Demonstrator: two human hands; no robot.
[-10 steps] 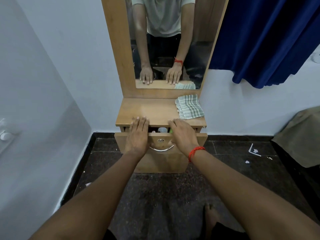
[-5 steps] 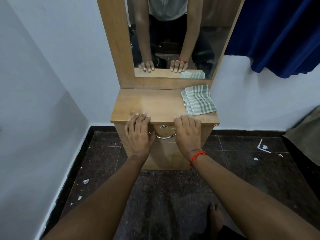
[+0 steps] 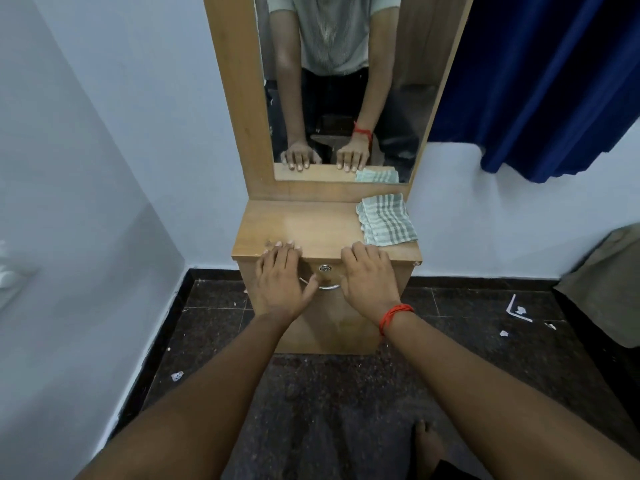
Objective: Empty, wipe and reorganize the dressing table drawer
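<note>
Drawer (image 3: 325,271) now pushed shut; left hand (image 3: 281,282) and right hand (image 3: 369,277) flat, empty; one cloth (image 3: 387,220).

The dressing table (image 3: 311,226) is light wood-look board with a smooth, faintly glossy top. Its drawer front (image 3: 327,277) has the same finish and carries a shiny metal lock (image 3: 325,268) and polished metal handle (image 3: 329,287). At the top's 2 o'clock corner lies a soft, matt checked cloth (image 3: 387,220). The floor (image 3: 450,358) is dark speckled stone.

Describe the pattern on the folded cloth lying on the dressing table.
Green-grey and white checks on the cloth, clearest in the head view.
</note>
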